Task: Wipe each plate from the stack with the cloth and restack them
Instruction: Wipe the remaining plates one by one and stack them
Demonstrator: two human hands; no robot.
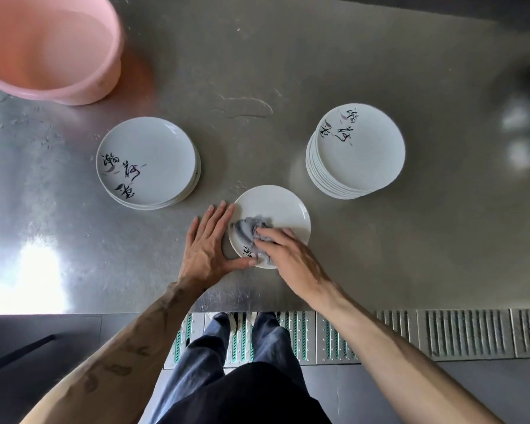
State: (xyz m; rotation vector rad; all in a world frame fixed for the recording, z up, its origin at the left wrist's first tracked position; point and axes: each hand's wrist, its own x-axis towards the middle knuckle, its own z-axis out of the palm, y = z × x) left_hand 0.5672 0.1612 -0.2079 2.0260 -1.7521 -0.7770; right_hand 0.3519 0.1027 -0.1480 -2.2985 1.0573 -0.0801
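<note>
Plate (pixel 276 209) on tabletop (pixel 380 240) between both stacks | our left hand (pixel 207 244) open, flat against its rim so it cannot slide | our right hand (pixel 283 250) pressing cloth (pixel 250 226) onto it, wiping | shorter stack (pixel 147 162) left, taller stack (pixel 357 149) right

White plates (pixel 360 148) with black calligraphy, pink basin (pixel 43 47).

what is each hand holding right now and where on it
The right hand presses a bunched grey cloth onto the plate, gripping its near end. The left hand steadies the plate's left rim.
</note>
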